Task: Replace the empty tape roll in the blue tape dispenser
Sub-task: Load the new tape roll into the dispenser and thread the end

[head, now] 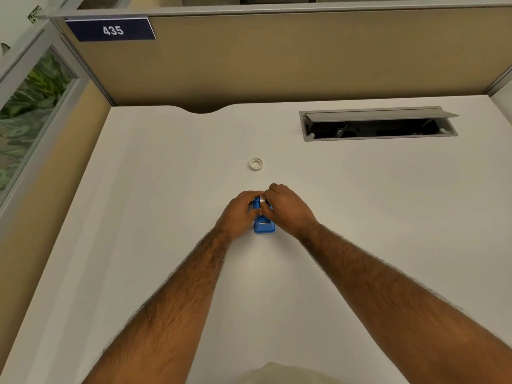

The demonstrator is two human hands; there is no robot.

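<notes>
Left hand (240, 211): closed around the blue tape dispenser (264, 225), centre frame.
Right hand (285, 207): pinched its top.
Tape roll (255, 164): light, rigid; take by rim.

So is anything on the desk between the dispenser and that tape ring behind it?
Nothing visible: bare desk lies between the blue dispenser, held by both hands, and the tape ring beyond it.
</notes>
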